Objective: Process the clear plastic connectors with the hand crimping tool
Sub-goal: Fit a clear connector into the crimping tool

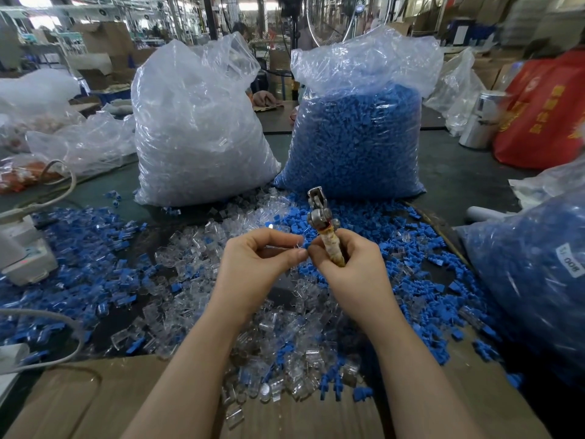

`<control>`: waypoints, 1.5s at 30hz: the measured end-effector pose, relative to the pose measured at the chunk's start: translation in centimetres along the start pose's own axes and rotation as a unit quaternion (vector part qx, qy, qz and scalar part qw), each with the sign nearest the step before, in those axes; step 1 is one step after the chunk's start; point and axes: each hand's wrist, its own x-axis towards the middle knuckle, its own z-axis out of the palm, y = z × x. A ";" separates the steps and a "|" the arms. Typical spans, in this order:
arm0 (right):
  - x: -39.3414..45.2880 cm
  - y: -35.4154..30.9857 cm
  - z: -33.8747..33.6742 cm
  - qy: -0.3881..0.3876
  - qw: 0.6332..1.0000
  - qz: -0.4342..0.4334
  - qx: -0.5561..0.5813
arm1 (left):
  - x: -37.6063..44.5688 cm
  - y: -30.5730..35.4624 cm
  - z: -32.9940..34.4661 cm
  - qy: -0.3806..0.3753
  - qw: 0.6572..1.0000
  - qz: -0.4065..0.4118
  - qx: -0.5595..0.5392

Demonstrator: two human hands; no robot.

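Right hand (343,261) fingers clench the tape-wrapped metal hand crimping tool (323,228); left hand (258,259) fingers pinch a small clear plastic connector (299,245) just beside it. Bag label (571,261) unreadable.

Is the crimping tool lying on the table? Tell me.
No, the right hand holds the crimping tool upright above the loose connectors.

Your metal hand crimping tool with tape-wrapped handles (323,228) stands nearly upright at the scene's centre, its grey head pointing far. Just left of its handles you hold one small clear plastic connector (296,245). Loose clear plastic connectors (278,331) lie heaped near you.
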 end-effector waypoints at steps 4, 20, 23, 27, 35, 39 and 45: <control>-0.1 -0.1 -0.1 -0.005 1.000 -0.007 -0.007 | 0.0 -0.1 0.0 -0.002 1.000 0.002 -0.006; 0.0 0.4 -0.8 -0.008 0.998 -0.002 -0.065 | 0.2 -0.4 -0.5 0.027 0.989 -0.045 -0.139; 0.0 0.6 -1.0 -0.032 0.993 0.003 -0.115 | 0.4 -0.4 -0.8 0.037 0.987 -0.029 -0.150; -0.1 0.7 -0.9 -0.082 0.977 0.016 -0.196 | 0.4 -0.3 -1.1 0.043 0.992 0.005 -0.116; -0.1 0.4 -0.5 -0.071 0.983 0.021 -0.166 | 0.3 0.1 -1.4 0.045 0.996 0.011 -0.077; -0.2 0.1 0.0 -0.021 0.997 0.002 -0.076 | 0.2 0.1 -1.0 0.040 0.999 0.007 -0.023; -0.1 0.0 0.2 -0.014 0.999 -0.023 -0.045 | 0.1 0.0 -0.1 0.016 0.999 0.013 0.051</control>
